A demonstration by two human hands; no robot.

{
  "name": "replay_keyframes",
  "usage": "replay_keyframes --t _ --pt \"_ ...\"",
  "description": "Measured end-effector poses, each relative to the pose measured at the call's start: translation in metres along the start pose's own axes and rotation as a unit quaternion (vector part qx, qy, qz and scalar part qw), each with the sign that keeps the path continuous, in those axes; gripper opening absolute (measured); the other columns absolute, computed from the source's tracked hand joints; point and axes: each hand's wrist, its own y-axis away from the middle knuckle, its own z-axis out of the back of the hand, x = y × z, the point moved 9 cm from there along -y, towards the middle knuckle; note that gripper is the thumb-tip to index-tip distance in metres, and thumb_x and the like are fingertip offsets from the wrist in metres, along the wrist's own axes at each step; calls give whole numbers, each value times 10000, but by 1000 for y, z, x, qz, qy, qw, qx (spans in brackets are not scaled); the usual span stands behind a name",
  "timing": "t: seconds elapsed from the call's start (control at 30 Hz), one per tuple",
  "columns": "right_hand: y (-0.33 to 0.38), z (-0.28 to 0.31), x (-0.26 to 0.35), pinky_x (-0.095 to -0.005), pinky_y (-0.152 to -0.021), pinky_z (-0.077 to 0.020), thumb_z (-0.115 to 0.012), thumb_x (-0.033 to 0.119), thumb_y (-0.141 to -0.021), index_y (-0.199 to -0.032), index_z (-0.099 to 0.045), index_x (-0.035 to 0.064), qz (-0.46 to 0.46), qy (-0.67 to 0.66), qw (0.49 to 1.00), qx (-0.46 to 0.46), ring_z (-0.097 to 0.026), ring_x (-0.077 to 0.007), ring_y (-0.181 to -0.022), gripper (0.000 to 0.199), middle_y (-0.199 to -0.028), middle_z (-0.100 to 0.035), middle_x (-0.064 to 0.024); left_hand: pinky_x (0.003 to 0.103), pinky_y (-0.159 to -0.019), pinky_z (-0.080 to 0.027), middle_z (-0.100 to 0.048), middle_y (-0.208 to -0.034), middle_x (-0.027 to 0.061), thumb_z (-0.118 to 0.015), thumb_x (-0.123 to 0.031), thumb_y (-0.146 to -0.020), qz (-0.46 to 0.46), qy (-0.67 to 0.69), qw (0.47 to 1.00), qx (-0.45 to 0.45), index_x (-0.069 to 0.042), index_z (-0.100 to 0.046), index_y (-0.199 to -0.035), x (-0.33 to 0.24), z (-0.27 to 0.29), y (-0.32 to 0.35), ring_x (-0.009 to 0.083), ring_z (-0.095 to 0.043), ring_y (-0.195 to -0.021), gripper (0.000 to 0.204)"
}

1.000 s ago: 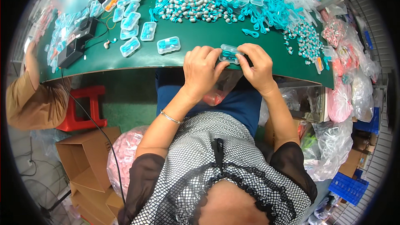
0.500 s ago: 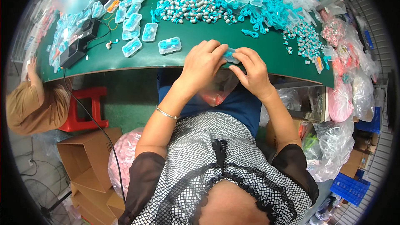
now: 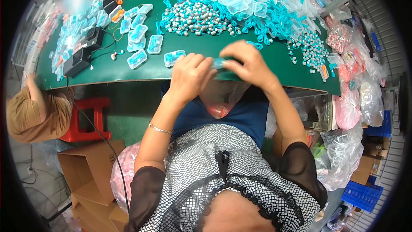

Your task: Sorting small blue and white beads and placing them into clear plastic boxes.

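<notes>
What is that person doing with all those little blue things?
A person sits at a green table and holds a small clear case with blue inside between the left hand and the right hand, at the table's near edge. A clear bag hangs just below the hands. More filled cases, a pile of grey earplugs and blue cords cover the table.

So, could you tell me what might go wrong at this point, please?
The small clear case sits pinched between the left hand and right hand right at the green table edge; a slip could drop it past the clear bag below. The right forearm could also nudge the loose grey plugs nearby.
</notes>
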Motion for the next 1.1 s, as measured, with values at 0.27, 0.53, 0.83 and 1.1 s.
replay_keyframes --t 0.27,0.53,0.83,1.1 --pt "-50 53 -82 -441 -960 -355 -714 143 -808 -936 -702 162 -10 437 887 -148 -590 -211 -1058 130 -1015 -680 -16 359 -726 -414 -593 -926 50 -765 -126 -742 55 -144 988 16 -94 -652 -1062 23 16 6 241 -574 -858 342" --pt "21 38 12 -466 -948 -353 -718 116 -789 -908 -666 137 -4 321 941 -103 -603 -216 -952 132 -917 -636 -7 419 -708 -433 -612 -879 79 -729 -183 -796 104 -38 992 -58 -81 -683 -951 51 25 -6 285 -591 -828 191" --pt "74 38 16 -454 -953 -349 -731 133 -789 -900 -676 137 -94 236 961 -105 -601 -216 -935 124 -920 -636 0 455 -677 -525 -676 -830 114 -585 -181 -861 138 -178 973 46 -107 -684 -871 81 -46 -64 304 -694 -781 124" --pt "140 136 -62 -416 -839 -401 -700 160 -820 -910 -701 129 -273 350 873 -202 -625 -238 -926 95 -911 -682 -32 471 -626 -498 -639 -787 141 -597 -103 -806 100 -180 978 16 -84 -624 -839 75 -35 -62 343 -659 -702 47"
